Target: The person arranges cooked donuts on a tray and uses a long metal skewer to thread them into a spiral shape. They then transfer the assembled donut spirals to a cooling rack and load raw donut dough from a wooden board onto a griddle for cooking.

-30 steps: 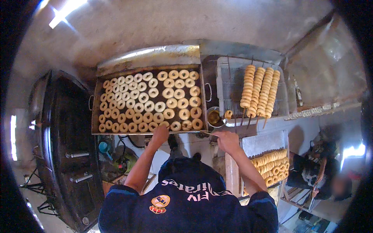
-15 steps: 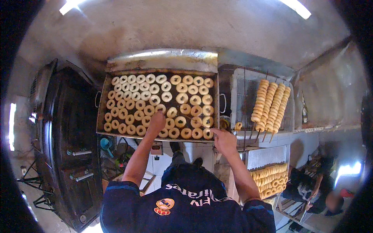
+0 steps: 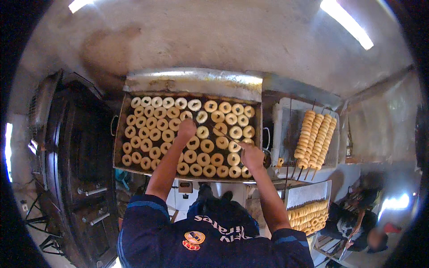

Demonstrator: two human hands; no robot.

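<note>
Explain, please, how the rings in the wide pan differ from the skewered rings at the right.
The pan rings lie flat, spread across the wide pan; the skewered rings are packed face to face in four columns. The pan rings range from whitish to golden; the skewered rings look more evenly golden. Both are ring-shaped pieces, apparently of dough.

This looks like a small bakery kitchen, because there are far too many ring treats here for one home. A big, wide metal pan (image 3: 210, 180) is packed with rows of dough rings (image 3: 202, 146). Beside it, long sticks full of golden rings (image 3: 304, 136) lie across a pale tub (image 3: 283, 120). A silver tray (image 3: 308, 192) holds even more. The wall (image 3: 201, 40) is plain and stained.
</note>
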